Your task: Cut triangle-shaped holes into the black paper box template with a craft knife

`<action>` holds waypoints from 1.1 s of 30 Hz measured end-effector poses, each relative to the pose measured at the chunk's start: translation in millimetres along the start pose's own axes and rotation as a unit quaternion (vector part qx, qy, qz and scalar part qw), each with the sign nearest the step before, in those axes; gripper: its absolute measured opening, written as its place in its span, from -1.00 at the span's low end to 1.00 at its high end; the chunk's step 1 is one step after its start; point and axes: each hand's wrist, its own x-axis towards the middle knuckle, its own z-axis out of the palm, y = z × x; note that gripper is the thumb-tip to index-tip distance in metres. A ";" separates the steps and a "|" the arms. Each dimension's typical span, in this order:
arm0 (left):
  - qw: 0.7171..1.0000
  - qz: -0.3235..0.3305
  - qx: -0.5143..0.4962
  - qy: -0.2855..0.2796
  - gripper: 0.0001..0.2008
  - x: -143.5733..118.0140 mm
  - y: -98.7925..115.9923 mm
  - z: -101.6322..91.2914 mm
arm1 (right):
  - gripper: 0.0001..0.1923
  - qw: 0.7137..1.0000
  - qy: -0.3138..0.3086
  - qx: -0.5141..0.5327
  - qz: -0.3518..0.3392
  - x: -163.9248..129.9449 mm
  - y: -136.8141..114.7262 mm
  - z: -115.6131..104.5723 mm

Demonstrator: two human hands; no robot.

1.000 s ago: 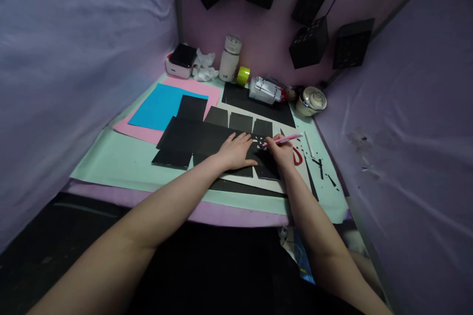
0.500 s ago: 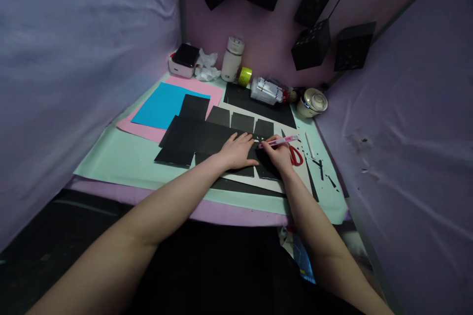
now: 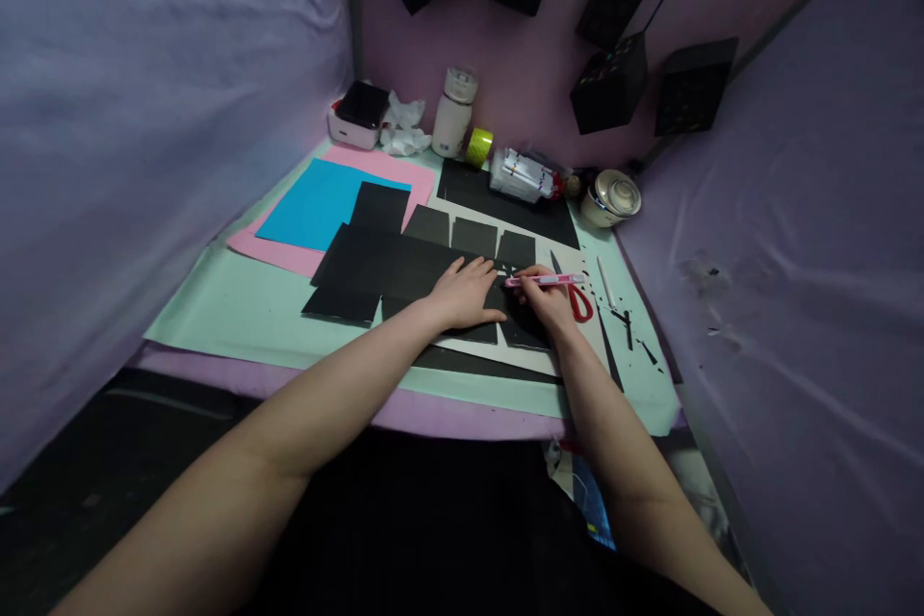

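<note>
A sheet of black card (image 3: 404, 268), cut into a box-net shape with flaps, lies flat on a pale board (image 3: 555, 260). My left hand (image 3: 468, 294) presses flat on it with the fingers spread. Close by on the right, my right hand (image 3: 545, 296) grips a slim pink craft knife (image 3: 552, 280). The knife's tip is at the card near small light cut-outs (image 3: 507, 269); whether it touches cannot be made out. Red-handled scissors (image 3: 580, 303) lie just beyond my right hand, partly hidden by it.
Blue paper (image 3: 310, 207) and pink paper (image 3: 270, 255) lie left. Behind stand a white bottle (image 3: 454, 113), yellow tape (image 3: 478, 147), a pack of pens (image 3: 521, 175) and a lidded jar (image 3: 612, 199). A white pen (image 3: 605, 282) and black scraps (image 3: 628, 329) lie right. Black boxes (image 3: 610, 85) hang above.
The knife's rear end has dropped slightly, so it lies more level, and my right hand has shifted slightly right. My left hand stays in place on the card.
</note>
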 end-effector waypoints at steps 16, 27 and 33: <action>1.000 0.004 -0.008 0.003 -0.19 0.4 -1.0 0.0 | -0.81 0.999 0.004 -0.041 -0.023 0.3 6.1 0.4; 1.000 0.003 -0.010 0.003 -0.19 -0.1 -1.3 1.0 | -0.82 0.980 -0.060 -0.123 -0.142 -3.5 0.0 -5.1; 1.000 0.001 -0.008 0.001 -0.18 0.9 0.1 0.4 | -0.81 0.970 -0.076 -0.158 -0.166 -6.3 4.6 -7.6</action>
